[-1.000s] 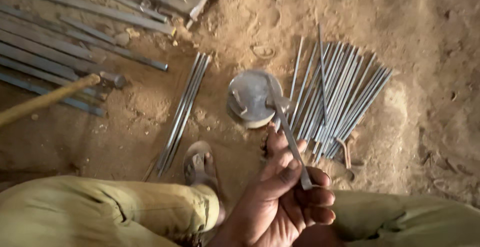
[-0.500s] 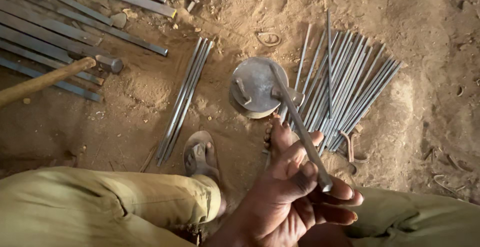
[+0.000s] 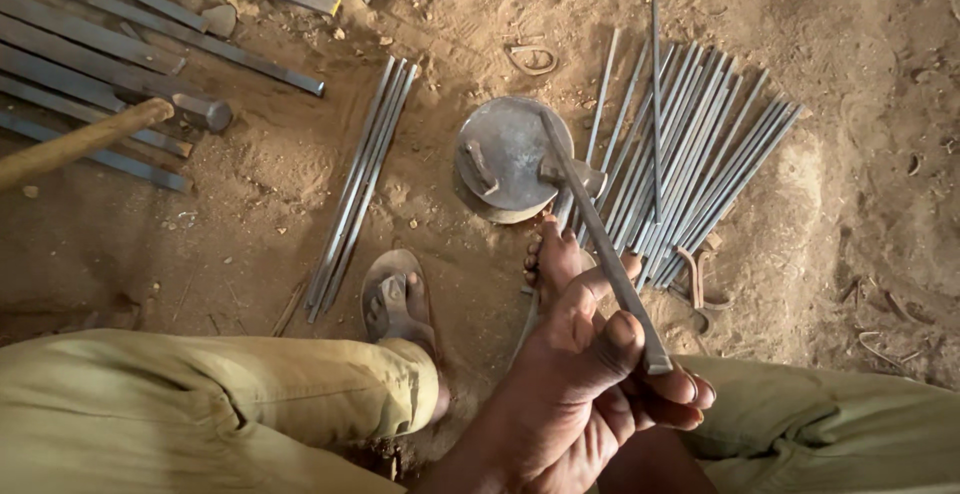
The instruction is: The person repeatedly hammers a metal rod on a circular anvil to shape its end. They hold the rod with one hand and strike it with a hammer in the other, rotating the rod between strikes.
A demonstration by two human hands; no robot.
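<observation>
Left hand (image 3: 580,394) raised over the lap, fingers (image 3: 680,389) curled tight around the near end of a thin grey metal rod (image 3: 600,234), thumb pressed along its upper face. Slants up and away from the grip, far tip over the round metal block (image 3: 510,159) set in the sandy ground (image 3: 850,54); cannot tell whether tip and block touch. Right hand nowhere to be seen. Just right of the block, a broad fan of similar straight rods (image 3: 690,154) spread on the sand, many in number, all apparently unbent. At the near edge of that fan, only a couple of curved, hooked pieces (image 3: 695,274), and farther off, above the block, one small bent loop (image 3: 530,59): judging by this, very little shaped, the great bulk of the stock untouched. Left of the block, a tight small bundle of rods (image 3: 365,179) lying apart. Farther left, heavier flat bars (image 3: 90,64) in a row, with a wooden-handled hammer (image 3: 80,139) resting across them, held by no one. Below the block, a bare foot (image 3: 550,259) just behind the held rod, and a sandalled foot (image 3: 395,304) beside it; olive trouser legs (image 3: 200,414) filling the lower edge.
</observation>
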